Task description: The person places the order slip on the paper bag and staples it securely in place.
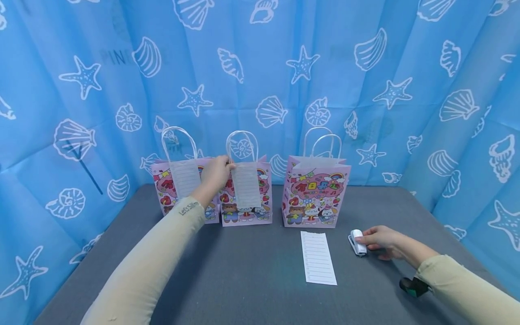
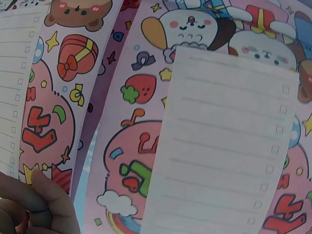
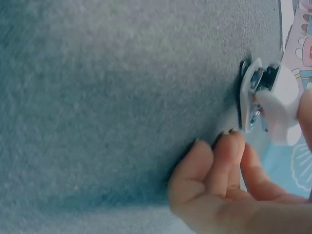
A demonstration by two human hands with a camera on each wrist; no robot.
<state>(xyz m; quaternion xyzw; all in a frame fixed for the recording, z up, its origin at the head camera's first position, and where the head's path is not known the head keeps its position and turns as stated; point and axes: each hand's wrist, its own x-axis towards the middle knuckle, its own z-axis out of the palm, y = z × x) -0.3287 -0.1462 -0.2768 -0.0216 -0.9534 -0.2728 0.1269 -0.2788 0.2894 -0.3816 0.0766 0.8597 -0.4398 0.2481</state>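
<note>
Near the top edge of the middle pink gift bag (image 1: pixel 227 217), my left hand (image 1: pixel 217 173) pinches the rim beside the handle's foot. A lined paper slip (image 1: pixel 247 185) hangs over that bag's front, its top corner next to those fingertips. In the left wrist view, the curled left fingers (image 2: pixel 48 200) overlap this bag's printed front, and what lies between them is hidden. My right hand (image 1: pixel 383 241) holds a small white stapler (image 1: pixel 357 242) by one end, low at the table surface. The right wrist view shows the stapler (image 3: pixel 280 105) with its metal parts facing the camera.
The left gift bag (image 1: pixel 162 180) also has a lined slip (image 1: pixel 184 178) over its front. A third bag (image 1: pixel 314 198) stands to the right, without a slip. Another lined slip (image 1: pixel 318 257) lies flat on the grey table (image 1: pixel 243 280). A blue shell-print curtain (image 1: pixel 260 67) hangs behind.
</note>
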